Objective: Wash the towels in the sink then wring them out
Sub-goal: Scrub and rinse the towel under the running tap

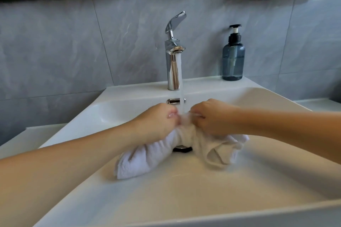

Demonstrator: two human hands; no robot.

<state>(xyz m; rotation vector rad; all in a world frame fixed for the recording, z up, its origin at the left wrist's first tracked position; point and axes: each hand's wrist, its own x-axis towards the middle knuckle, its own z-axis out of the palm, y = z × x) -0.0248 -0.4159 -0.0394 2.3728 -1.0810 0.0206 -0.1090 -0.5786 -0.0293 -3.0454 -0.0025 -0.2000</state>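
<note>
Towel [147,155] cloth, white and bunched up, hangs low in the sink [203,199], right over the dark drain [182,149]. Its middle is lifted up under the running water [180,83] so that part gets wet first. The two ends droop down, one to the left and one to the right, and they rest on the sink floor. I cannot tell if it is one towel or two held together.

The left hand [156,121] grips the cloth on one side of the stream. The right hand [212,118] grips it on the other side. The fingers of both hands are curled tight around the cloth, pinching it. The hands are close together, with the water falling between them. Held this way, the hands can likely rub the cloth against itself to get it clean.

The tap [173,57] stands at the back of the sink. Its handle is tipped up, and that is why water pours out. A blue soap bottle [233,57] with a black pump sits on the sink's back ledge, to the right of the tap, close enough to reach.

The washing looks like it is under way. The wringing is not done yet, since the ends look loose and not twisted.
</note>
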